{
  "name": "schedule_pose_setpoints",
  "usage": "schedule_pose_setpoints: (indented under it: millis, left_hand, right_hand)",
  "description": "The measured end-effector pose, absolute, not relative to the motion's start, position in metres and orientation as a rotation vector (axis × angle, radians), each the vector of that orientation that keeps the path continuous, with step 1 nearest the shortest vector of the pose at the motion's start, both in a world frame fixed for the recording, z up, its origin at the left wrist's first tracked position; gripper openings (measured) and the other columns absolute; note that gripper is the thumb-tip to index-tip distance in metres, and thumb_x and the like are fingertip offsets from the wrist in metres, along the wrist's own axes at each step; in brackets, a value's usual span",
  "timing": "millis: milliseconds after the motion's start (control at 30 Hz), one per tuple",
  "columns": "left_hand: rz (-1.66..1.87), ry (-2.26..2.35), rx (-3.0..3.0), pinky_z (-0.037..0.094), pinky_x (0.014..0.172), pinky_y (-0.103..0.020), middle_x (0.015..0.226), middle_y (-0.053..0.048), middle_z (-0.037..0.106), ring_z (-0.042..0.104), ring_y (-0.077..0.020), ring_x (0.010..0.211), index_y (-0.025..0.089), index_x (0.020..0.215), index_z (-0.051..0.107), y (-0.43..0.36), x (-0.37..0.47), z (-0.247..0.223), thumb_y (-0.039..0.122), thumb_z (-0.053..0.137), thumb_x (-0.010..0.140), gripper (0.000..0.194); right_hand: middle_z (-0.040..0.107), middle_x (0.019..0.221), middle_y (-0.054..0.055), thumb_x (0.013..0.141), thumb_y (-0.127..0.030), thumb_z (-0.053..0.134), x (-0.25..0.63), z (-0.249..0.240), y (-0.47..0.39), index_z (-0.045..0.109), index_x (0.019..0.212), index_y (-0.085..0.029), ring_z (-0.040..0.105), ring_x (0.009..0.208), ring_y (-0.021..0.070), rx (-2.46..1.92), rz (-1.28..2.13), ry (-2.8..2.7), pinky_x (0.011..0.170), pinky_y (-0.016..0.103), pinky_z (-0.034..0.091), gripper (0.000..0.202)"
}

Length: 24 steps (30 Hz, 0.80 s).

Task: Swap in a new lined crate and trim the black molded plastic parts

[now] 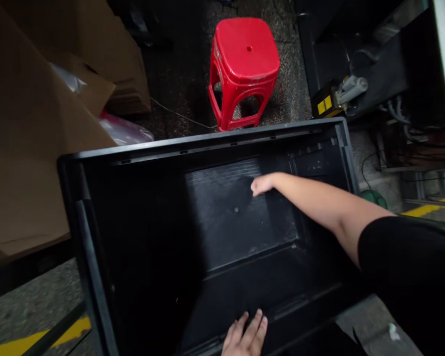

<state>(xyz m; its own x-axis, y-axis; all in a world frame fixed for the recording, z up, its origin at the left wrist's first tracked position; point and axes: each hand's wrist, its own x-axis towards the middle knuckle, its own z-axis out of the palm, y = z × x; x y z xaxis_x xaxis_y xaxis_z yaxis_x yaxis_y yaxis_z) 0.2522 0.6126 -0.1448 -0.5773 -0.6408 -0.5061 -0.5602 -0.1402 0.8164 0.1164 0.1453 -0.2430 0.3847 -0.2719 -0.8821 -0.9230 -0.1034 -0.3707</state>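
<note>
A large black plastic bin (207, 137) fills the middle of the head view, its left half in deep shadow. My right hand (261, 185) reaches down inside it from the right, over the ribbed floor, with the fingers curled closed. What they may hold is hidden from me. At the bottom of the view, my left hand (245, 335) lies on the bin's near side with its fingers stretched out and a little apart. A small pale spot (236, 210) shows on the bin floor, below and left of my right hand.
Beyond the bin stands a red plastic stool (248, 49). Large cardboard (25, 123) sheets or boxes crowd the left, with a clear plastic bag (124, 129) beside them. Dark machinery with a grey motor (352, 91) is at the upper right. Yellow floor lines (11, 346) show below.
</note>
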Motion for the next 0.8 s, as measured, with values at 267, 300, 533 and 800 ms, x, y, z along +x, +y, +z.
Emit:
schedule_pose_setpoints:
  millis: [267, 300, 533, 800]
  left_hand:
    - [-2.002, -1.965, 1.41, 0.046, 0.114, -0.053, 0.157, 0.002, 0.043, 0.049, -0.0312, 0.142, 0.044, 0.155, 0.032, 0.577, 0.266, -0.125, 0.024, 0.051, 0.094, 0.067]
    - [-2.003, -1.95, 1.431, 0.045, 0.115, -0.052, 0.157, 0.002, 0.044, 0.048, -0.03, 0.143, 0.044, 0.154, 0.035, 0.574, 0.269, -0.122, 0.02, 0.051, 0.092, 0.068]
    - [-1.923, -1.942, 1.445, 0.038, 0.12, -0.048, 0.155, 0.002, 0.049, 0.048, -0.0238, 0.143, 0.038, 0.15, 0.048, 0.573, 0.293, -0.109, 0.008, 0.051, 0.062, 0.093]
    - [-1.785, -1.971, 1.683, 0.038, 0.118, -0.038, 0.145, 0.001, 0.062, 0.054, -0.0191, 0.138, 0.035, 0.139, 0.062, 0.576, 0.305, -0.103, 0.005, 0.05, 0.056, 0.089]
  right_hand:
    - [0.066, 0.078, 0.001, 0.092, -0.032, 0.069, 0.056, -0.167, 0.25, 0.066, 0.081, -0.015, 0.06, 0.069, 0.0138, -1.81, 0.908, 0.947, 0.072, 0.03, 0.052, 0.02]
    - [0.067, 0.078, 0.002, 0.092, -0.029, 0.068, 0.044, -0.149, 0.254, 0.066, 0.082, -0.016, 0.061, 0.068, 0.0151, -1.847, 0.873, 0.963, 0.071, 0.031, 0.05, 0.016]
    - [0.07, 0.109, 0.016, 0.091, -0.017, 0.052, -0.044, -0.028, 0.279, 0.072, 0.092, -0.025, 0.058, 0.121, 0.0325, -2.165, 0.564, 1.122, 0.114, 0.049, 0.033, 0.022]
    - [0.045, 0.155, 0.018, 0.087, -0.039, 0.055, -0.1, -0.041, 0.309, 0.038, 0.152, -0.019, 0.04, 0.147, 0.0322, -1.775, -0.09, 1.818, 0.119, 0.055, 0.037, 0.071]
